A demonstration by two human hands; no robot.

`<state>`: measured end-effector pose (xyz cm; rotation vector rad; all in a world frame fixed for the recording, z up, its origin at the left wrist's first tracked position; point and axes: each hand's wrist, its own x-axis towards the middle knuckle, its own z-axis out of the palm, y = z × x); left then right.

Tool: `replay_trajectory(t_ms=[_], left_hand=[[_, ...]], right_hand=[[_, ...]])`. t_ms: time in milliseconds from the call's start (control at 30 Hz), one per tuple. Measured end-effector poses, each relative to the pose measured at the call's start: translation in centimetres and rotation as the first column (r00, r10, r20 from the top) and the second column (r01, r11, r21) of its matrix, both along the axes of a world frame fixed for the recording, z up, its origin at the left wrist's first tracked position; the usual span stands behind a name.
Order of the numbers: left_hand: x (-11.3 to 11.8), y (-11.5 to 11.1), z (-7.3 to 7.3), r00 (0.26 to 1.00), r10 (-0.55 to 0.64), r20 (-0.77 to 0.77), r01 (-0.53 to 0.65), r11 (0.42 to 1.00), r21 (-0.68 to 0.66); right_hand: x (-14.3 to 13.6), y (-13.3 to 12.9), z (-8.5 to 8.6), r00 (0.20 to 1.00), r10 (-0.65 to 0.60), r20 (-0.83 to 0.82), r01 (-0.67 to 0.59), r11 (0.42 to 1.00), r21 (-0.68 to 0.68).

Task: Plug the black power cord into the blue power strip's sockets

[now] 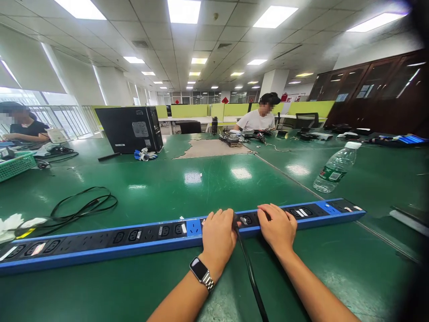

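A long blue power strip (150, 235) with black and blue sockets lies across the green table. My left hand (218, 239), with a watch on its wrist, is closed around a black power plug (236, 221) over the middle of the strip. Most of the plug is hidden by the fingers, and I cannot tell how deep it sits in a socket. Its black cord (250, 268) runs down toward the front edge of the view. Just to the right, my right hand (277, 227) grips the strip's edges, fingers bent over the far side.
A tilted-looking water bottle (335, 170) stands behind the strip's right end. Loose black cable (83, 208) lies at left, near a green basket (16, 166). Farther back are a computer tower (129, 130), gloves (145, 154) and a co-worker (258, 117); another person (25, 123) sits far left.
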<state>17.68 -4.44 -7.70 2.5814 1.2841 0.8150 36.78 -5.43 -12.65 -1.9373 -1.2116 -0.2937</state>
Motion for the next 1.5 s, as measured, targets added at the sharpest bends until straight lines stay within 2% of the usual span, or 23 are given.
replay_trajectory(t_ms=[200, 367, 500, 733, 867, 1000, 1133, 1267, 1500], left_hand=[[-0.1, -0.1, 0.2, 0.999, 0.003, 0.045, 0.0, 0.999, -0.053], [0.0, -0.2, 0.9, 1.0, -0.03, -0.005, 0.03, 0.999, -0.028], [-0.1, -0.1, 0.9, 0.999, -0.036, -0.033, 0.036, 0.999, -0.01], [-0.1, 0.0, 1.1, 1.0, 0.008, 0.006, -0.008, 0.999, -0.049], [0.1, 0.0, 1.3, 1.0, -0.015, 0.017, 0.016, 0.999, -0.031], [0.5, 0.1, 1.1, 1.0, 0.011, 0.016, -0.01, 0.998, -0.063], [0.5, 0.0, 1.2, 1.0, -0.026, 0.008, 0.027, 0.999, -0.026], [0.4, -0.1, 1.3, 0.995, -0.064, -0.072, 0.06, 0.997, -0.053], [0.0, -0.5, 0.4, 0.993, -0.096, -0.071, 0.097, 0.995, 0.002]], right_hand=[[0.1, -0.1, -0.1, 1.0, -0.001, 0.026, 0.001, 1.0, -0.007], [0.1, 0.0, 0.0, 1.0, -0.003, 0.013, 0.003, 1.0, -0.001], [0.1, 0.0, 0.0, 1.0, 0.002, 0.01, -0.002, 1.0, 0.006], [0.3, 0.0, -0.2, 1.0, 0.006, 0.01, -0.006, 1.0, 0.001], [0.3, 0.0, -0.1, 1.0, 0.01, 0.01, -0.01, 1.0, -0.004], [0.2, 0.0, -0.1, 1.0, 0.006, 0.015, -0.006, 1.0, 0.001], [0.2, -0.1, -0.1, 1.0, 0.016, 0.013, -0.016, 1.0, -0.006], [0.2, -0.1, -0.1, 1.0, 0.026, 0.01, -0.026, 1.0, -0.005], [0.3, -0.1, -0.3, 0.999, 0.029, 0.036, -0.03, 0.999, 0.011]])
